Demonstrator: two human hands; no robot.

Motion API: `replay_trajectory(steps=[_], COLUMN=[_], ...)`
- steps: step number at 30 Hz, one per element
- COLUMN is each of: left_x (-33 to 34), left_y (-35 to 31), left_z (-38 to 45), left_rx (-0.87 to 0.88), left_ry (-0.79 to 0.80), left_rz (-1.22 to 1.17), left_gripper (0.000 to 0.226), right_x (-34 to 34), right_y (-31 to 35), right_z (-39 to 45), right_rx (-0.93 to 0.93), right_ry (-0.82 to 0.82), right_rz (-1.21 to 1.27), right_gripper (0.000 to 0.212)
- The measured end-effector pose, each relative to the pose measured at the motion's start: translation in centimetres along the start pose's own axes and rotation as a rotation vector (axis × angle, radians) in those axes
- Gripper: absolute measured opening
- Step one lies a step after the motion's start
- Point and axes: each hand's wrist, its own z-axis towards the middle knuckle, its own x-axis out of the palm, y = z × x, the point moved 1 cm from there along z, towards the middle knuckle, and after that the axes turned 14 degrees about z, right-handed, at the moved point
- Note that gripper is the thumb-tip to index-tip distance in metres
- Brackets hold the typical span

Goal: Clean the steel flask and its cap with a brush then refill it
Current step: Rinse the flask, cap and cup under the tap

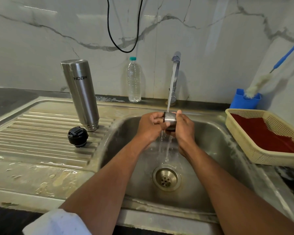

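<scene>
We see both hands over the sink, holding a small steel cap under the water running from the tap. The left hand pinches the cap's left rim, and the right hand cups it from the right and below. On the ribbed draining board the steel flask stands upside down, with a black stopper just in front of it. A plastic bottle stands by the wall. At right, a brush leans in a blue holder behind a basket with a red cloth.

Steel flask stands inverted on the drainboard beside its black stopper; steel cap under running water.
</scene>
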Motion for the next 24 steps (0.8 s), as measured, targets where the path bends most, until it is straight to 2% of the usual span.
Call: replay_trajectory(steps=[4, 6, 9, 12, 15, 18, 21, 23, 24], left_x=[-0.2, -0.2, -0.1, 0.0, 0.2, 0.4, 0.1, 0.1, 0.2], left_y=[0.6, 0.8, 0.7, 0.5, 0.4, 1.1, 1.9, 2.0, 1.9], left_z=[0.5, 0.6, 0.2, -0.1, 0.0, 0.5, 0.9, 0.9, 0.8], left_rx=[-0.075, -0.047, 0.034, 0.069, 0.045, 0.011, -0.070, -0.122, -0.125], left_ry=[0.040, 0.090, 0.152, 0.106, 0.038, -0.063, -0.093, -0.039, -0.016], left_rz=[-0.052, -0.040, 0.015, 0.026, -0.008, 0.065, 0.089, 0.095, 0.080], left_gripper=[0.038, 0.039, 0.053, 0.048, 0.042, 0.040, 0.054, 0.070, 0.067], right_x=[0.1, 0.0, 0.0, -0.3, -0.2, 0.1, 0.0, 0.1, 0.1], right_y=[0.2, 0.3, 0.4, 0.5, 0.5, 0.6, 0.5, 0.3, 0.2], right_z=[-0.1, 0.0, 0.1, 0.0, 0.1, -0.1, 0.1, 0.4, 0.5], right_rx=[-0.048, -0.040, 0.004, 0.015, -0.011, 0.020, 0.070, 0.110, 0.137], right_ry=[0.055, 0.064, 0.015, -0.012, 0.016, 0.042, 0.020, 0.012, 0.013], right_rz=[-0.046, -0.022, 0.040, 0.020, 0.007, 0.027, 0.072, 0.081, 0.073], right_gripper=[0.028, 0.026, 0.019, 0.020, 0.025, 0.023, 0.017, 0.022, 0.026])
